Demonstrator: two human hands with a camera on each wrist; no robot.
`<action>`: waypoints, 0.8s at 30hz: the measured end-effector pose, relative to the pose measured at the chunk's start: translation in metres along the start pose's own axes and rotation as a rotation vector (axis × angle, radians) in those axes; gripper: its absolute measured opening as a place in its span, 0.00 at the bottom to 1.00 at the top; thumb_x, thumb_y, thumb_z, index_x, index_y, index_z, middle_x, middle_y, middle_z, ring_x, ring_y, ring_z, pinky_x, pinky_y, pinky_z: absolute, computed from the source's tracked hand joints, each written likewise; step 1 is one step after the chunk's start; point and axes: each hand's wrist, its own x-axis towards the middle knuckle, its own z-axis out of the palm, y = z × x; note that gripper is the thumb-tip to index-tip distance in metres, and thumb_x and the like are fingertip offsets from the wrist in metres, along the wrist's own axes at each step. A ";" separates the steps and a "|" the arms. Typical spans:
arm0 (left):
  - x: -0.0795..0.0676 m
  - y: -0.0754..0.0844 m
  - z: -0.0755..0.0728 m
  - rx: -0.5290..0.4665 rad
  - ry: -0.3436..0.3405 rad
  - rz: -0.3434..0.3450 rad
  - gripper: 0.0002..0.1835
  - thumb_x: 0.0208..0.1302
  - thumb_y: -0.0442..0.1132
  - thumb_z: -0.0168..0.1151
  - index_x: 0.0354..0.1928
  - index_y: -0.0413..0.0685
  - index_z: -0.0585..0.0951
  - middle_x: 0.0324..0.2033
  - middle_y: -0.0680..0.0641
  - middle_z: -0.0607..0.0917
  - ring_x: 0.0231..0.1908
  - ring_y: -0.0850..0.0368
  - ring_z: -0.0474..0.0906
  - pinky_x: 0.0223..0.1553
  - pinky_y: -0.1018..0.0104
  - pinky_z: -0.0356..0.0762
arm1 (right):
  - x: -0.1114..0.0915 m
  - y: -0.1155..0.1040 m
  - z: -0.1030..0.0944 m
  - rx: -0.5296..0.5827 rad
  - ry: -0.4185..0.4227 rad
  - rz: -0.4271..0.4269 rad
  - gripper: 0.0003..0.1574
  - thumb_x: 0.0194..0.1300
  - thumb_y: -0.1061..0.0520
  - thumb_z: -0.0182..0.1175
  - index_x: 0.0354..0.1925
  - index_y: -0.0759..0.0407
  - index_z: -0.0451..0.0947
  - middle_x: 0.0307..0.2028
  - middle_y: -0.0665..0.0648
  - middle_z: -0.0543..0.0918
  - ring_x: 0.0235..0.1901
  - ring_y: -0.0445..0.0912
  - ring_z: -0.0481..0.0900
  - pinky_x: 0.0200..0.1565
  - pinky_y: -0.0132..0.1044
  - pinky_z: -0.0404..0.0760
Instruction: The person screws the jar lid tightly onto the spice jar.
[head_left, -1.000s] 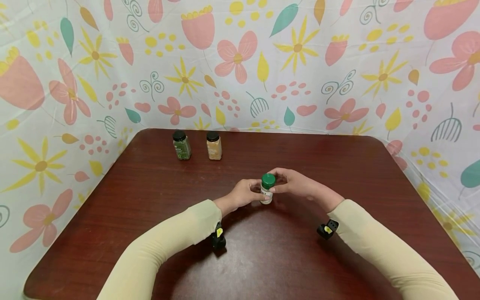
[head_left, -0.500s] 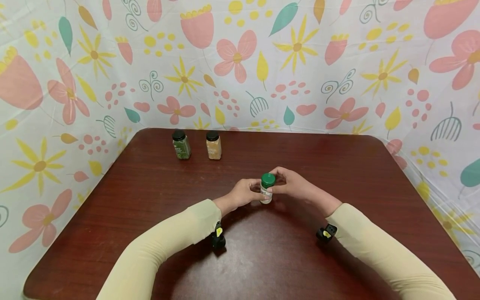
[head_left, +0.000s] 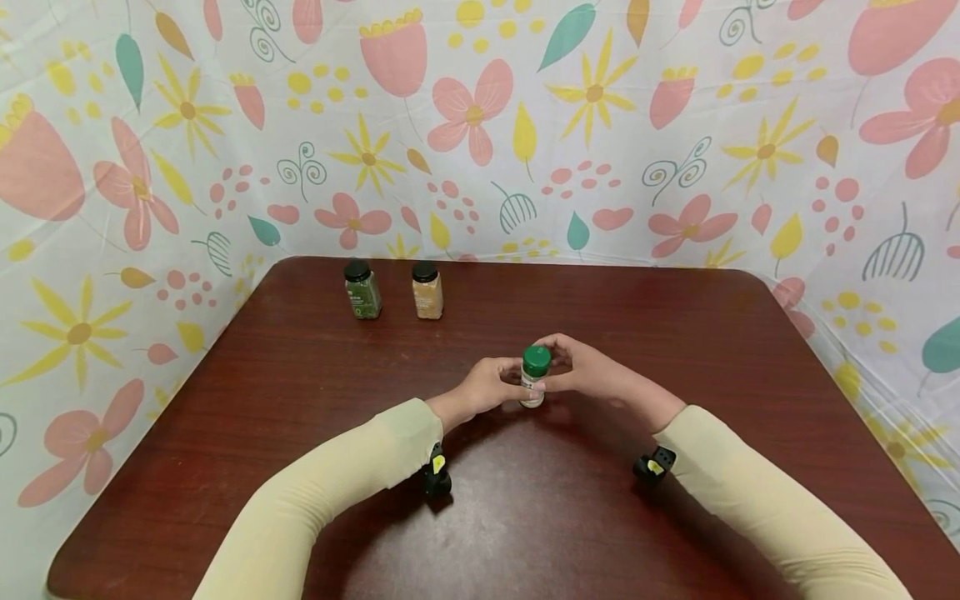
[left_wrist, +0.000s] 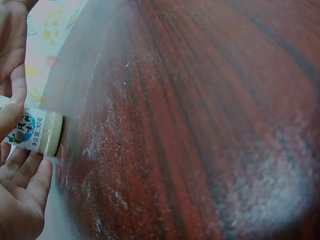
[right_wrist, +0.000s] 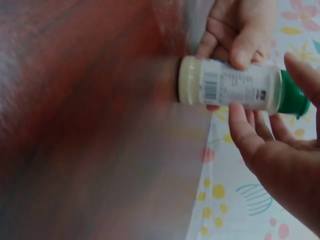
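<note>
A small seasoning bottle (head_left: 534, 377) with a green cap stands upright, its base at the tabletop. Its label bears Chinese print, and pale contents show below the label in the left wrist view. My left hand (head_left: 483, 387) grips the bottle's lower part from the left, thumb across the front. From the right, my right hand (head_left: 588, 367) curls round the upper part near the cap, thumb in front. In the right wrist view, the right fingers (right_wrist: 242, 122) touch the label side. The fingers behind the bottle are partly hidden in the head view.
Two black-capped spice jars, one green (head_left: 363, 292) and one tan (head_left: 427, 292), stand at the back left of the dark red wooden table (head_left: 637, 308). Behind and beside the table hangs a floral cloth (head_left: 480, 192). A small black camera is strapped at each wrist.
My right hand has shifted slightly about the bottle, its thumb now a little lower and further left on the front. The left hand and the two jars stay put.
</note>
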 end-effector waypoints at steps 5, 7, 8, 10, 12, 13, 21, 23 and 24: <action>0.000 0.000 0.000 -0.003 0.005 0.001 0.25 0.63 0.42 0.75 0.62 0.49 0.83 0.53 0.44 0.89 0.54 0.55 0.85 0.56 0.62 0.82 | 0.001 -0.003 -0.009 0.054 -0.101 0.031 0.39 0.70 0.56 0.67 0.71 0.66 0.63 0.63 0.69 0.76 0.65 0.62 0.75 0.60 0.48 0.82; 0.000 -0.001 0.000 -0.006 0.004 -0.001 0.25 0.63 0.41 0.75 0.62 0.49 0.83 0.54 0.45 0.89 0.55 0.54 0.84 0.57 0.61 0.82 | 0.001 -0.004 -0.012 0.068 -0.132 0.037 0.39 0.70 0.56 0.67 0.71 0.65 0.63 0.64 0.67 0.76 0.64 0.60 0.75 0.59 0.46 0.81; 0.000 -0.001 0.000 -0.006 0.003 0.002 0.24 0.63 0.41 0.75 0.62 0.49 0.83 0.54 0.44 0.89 0.56 0.54 0.84 0.57 0.61 0.82 | 0.001 -0.004 -0.014 0.069 -0.145 0.034 0.39 0.70 0.56 0.67 0.72 0.65 0.63 0.64 0.67 0.76 0.64 0.59 0.75 0.59 0.46 0.81; 0.000 -0.001 0.000 -0.001 0.004 0.004 0.24 0.63 0.40 0.74 0.62 0.49 0.83 0.54 0.44 0.89 0.56 0.53 0.84 0.57 0.61 0.82 | 0.001 -0.004 -0.016 0.067 -0.169 0.029 0.38 0.71 0.56 0.66 0.72 0.65 0.63 0.64 0.66 0.75 0.63 0.58 0.75 0.60 0.48 0.81; 0.000 -0.001 0.001 0.004 0.004 0.003 0.25 0.63 0.40 0.74 0.62 0.48 0.83 0.54 0.44 0.89 0.56 0.52 0.85 0.57 0.61 0.82 | 0.001 -0.005 -0.018 0.072 -0.187 0.025 0.37 0.72 0.57 0.64 0.72 0.65 0.62 0.64 0.66 0.75 0.63 0.58 0.75 0.62 0.52 0.80; 0.000 -0.001 0.001 0.006 0.006 0.005 0.25 0.63 0.40 0.74 0.62 0.48 0.83 0.54 0.43 0.89 0.56 0.52 0.85 0.57 0.61 0.82 | 0.001 -0.006 -0.019 0.072 -0.194 0.025 0.37 0.72 0.57 0.64 0.73 0.64 0.62 0.65 0.67 0.75 0.63 0.58 0.75 0.63 0.53 0.79; 0.000 0.001 0.001 0.005 0.013 0.005 0.25 0.63 0.38 0.74 0.62 0.46 0.83 0.55 0.42 0.88 0.57 0.50 0.84 0.58 0.60 0.82 | 0.001 -0.009 -0.020 0.033 -0.189 0.027 0.33 0.74 0.58 0.61 0.72 0.64 0.65 0.66 0.67 0.74 0.66 0.57 0.73 0.64 0.50 0.78; 0.000 0.001 0.001 0.004 0.014 0.002 0.25 0.63 0.38 0.74 0.62 0.47 0.83 0.55 0.42 0.88 0.57 0.49 0.84 0.58 0.60 0.82 | 0.001 -0.009 -0.019 0.031 -0.179 0.028 0.32 0.74 0.59 0.61 0.71 0.64 0.66 0.65 0.67 0.75 0.63 0.55 0.74 0.62 0.48 0.79; 0.000 0.001 0.001 0.004 0.014 0.001 0.25 0.63 0.38 0.74 0.62 0.47 0.83 0.55 0.42 0.88 0.57 0.49 0.84 0.58 0.60 0.82 | 0.002 -0.009 -0.018 0.029 -0.176 0.021 0.31 0.74 0.59 0.61 0.70 0.65 0.66 0.64 0.67 0.75 0.62 0.54 0.75 0.62 0.47 0.80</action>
